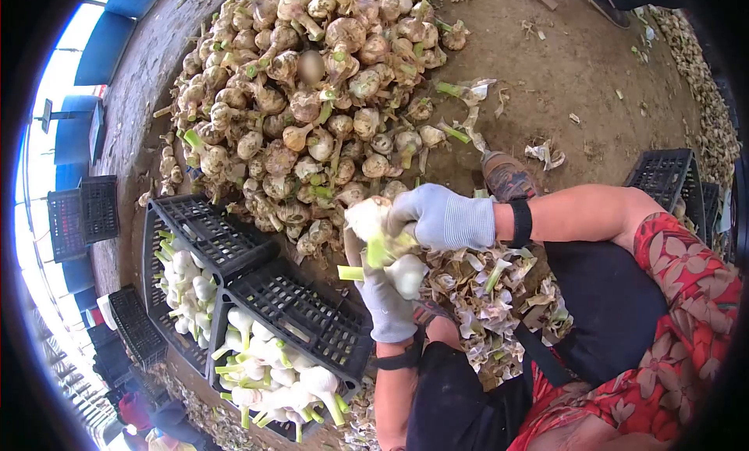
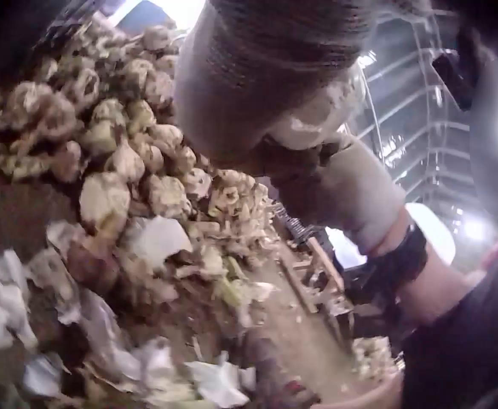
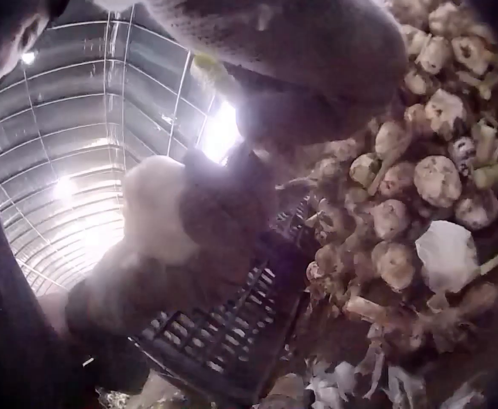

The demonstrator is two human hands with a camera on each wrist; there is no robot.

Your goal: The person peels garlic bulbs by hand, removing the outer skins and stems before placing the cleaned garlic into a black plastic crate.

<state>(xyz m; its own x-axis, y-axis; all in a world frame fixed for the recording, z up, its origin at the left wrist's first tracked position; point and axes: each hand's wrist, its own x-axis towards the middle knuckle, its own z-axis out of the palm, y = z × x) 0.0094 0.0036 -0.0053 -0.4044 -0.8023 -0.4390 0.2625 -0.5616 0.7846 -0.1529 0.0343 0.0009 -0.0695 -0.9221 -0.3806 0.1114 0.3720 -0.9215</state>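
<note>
My gloved left hand [image 1: 388, 307] holds a smooth white garlic bulb [image 1: 407, 276] whose green cut stem points left. Its fingers reach up to a second, paler garlic bulb [image 1: 367, 217], blurred in the head view, with a yellow-green stem below. My gloved right hand [image 1: 451, 218] grips this second bulb from the right, thumb and fingers bent against it. In the right wrist view the white bulb [image 3: 155, 209] shows against the left glove. Just beyond both hands rises a heap of unpeeled, brownish garlic [image 1: 304, 106].
Two black plastic crates [image 1: 300, 307] with peeled white garlic stand left of the hands. Loose papery skins [image 1: 484, 295] lie between the legs. A shoe [image 1: 507, 174] stands beside the heap. More crates [image 1: 663, 174] are at the right edge, others at far left.
</note>
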